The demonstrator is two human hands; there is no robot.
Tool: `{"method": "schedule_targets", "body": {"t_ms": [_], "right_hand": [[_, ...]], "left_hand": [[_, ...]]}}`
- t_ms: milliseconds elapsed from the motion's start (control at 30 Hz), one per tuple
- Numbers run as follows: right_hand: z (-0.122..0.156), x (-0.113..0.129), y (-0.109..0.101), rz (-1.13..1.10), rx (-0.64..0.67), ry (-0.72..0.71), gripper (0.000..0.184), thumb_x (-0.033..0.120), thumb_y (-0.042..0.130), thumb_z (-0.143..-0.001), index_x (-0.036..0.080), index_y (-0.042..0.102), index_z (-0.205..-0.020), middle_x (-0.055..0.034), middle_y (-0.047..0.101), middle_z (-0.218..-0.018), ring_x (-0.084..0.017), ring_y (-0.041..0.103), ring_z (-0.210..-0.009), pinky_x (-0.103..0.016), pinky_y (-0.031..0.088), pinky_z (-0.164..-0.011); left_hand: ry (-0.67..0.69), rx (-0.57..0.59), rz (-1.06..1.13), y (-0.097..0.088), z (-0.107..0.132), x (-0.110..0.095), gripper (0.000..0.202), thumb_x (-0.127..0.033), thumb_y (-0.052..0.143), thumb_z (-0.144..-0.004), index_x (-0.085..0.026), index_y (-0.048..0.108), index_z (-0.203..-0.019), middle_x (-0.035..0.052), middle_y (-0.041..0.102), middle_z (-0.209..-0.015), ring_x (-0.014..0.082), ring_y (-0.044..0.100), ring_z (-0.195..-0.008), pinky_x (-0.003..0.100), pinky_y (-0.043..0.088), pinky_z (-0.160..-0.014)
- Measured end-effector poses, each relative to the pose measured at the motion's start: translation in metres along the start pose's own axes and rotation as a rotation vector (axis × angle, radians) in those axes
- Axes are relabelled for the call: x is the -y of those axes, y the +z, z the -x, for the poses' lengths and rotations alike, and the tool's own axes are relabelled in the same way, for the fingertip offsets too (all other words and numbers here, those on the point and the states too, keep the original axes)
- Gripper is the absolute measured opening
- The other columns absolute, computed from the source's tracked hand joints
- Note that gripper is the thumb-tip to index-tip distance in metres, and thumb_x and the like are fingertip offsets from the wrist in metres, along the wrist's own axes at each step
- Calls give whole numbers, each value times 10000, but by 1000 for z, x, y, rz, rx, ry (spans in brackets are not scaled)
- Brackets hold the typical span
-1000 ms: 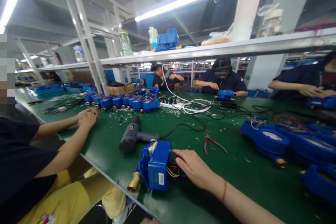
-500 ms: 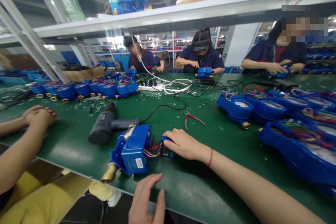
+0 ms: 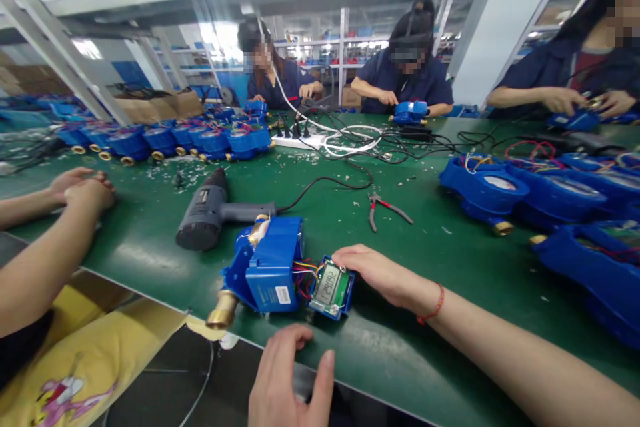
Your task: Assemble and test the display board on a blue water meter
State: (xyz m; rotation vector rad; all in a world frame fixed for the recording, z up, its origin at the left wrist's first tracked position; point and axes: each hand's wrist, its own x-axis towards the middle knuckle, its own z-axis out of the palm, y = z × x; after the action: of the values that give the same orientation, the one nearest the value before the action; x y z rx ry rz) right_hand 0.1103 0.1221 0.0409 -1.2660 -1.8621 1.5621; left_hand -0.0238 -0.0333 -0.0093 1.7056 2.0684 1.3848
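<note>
In the middle of the green bench lies a blue water meter [image 3: 273,270] with a brass pipe fitting [image 3: 223,309] at its near left. Coloured wires [image 3: 306,271] run from it to a small display module [image 3: 330,288], whose screen faces up and shows digits. My right hand [image 3: 383,273] lies at the module's far right edge, fingers stretched out and fingertips at its corner; whether they press on it I cannot tell. At the bench's near edge is my left hand [image 3: 290,373], fingers apart and holding nothing, just in front of the meter.
A heat gun [image 3: 210,210] lies behind the meter, and pliers [image 3: 385,210] lie farther right. More blue meters [image 3: 493,190] crowd the right side and back left. Another person's clasped hands [image 3: 87,190] rest at left. A power strip [image 3: 300,141] and cables cross the back; co-workers sit opposite.
My right hand has slid off the top of the display module to its right side, uncovering the screen. My left hand stays near the bench edge. The camera view has shifted.
</note>
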Motion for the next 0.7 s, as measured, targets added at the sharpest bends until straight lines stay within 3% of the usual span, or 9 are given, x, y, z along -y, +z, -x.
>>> {"method": "schedule_targets", "body": {"t_ms": [167, 367, 533, 700], "right_hand": [[2, -7, 2, -152, 48, 8, 212, 338, 570, -883, 150, 607, -791, -17, 616, -841, -164, 569, -810, -370, 426, -832], [9, -14, 3, -275, 94, -17, 282, 449, 600, -799, 174, 587, -738, -12, 573, -769, -160, 490, -741, -337, 383, -770], [12, -15, 1, -374, 156, -6, 390, 547, 622, -760, 160, 583, -735, -9, 542, -741, -148, 445, -712, -301, 365, -719], [10, -15, -3, -446, 195, 11, 386, 525, 637, -770, 140, 613, -783, -34, 580, -803, -153, 471, -755, -297, 370, -737]], "left_hand": [[-39, 141, -41, -2, -8, 7, 519, -488, 573, -835, -125, 567, -1204, 138, 708, -1014, 260, 694, -868, 390, 578, -725], [-176, 182, 128, 8, -5, 11, 635, -470, 685, -751, -99, 514, -1236, 152, 725, -996, 269, 721, -847, 387, 601, -734], [-335, 63, 252, 18, 2, -6, 628, -467, 682, -734, -162, 483, -1246, 146, 687, -1107, 293, 684, -984, 441, 566, -822], [-389, 45, 298, 23, 5, -13, 593, -455, 687, -730, -176, 491, -1215, 132, 674, -1100, 274, 673, -977, 434, 549, -857]]}}
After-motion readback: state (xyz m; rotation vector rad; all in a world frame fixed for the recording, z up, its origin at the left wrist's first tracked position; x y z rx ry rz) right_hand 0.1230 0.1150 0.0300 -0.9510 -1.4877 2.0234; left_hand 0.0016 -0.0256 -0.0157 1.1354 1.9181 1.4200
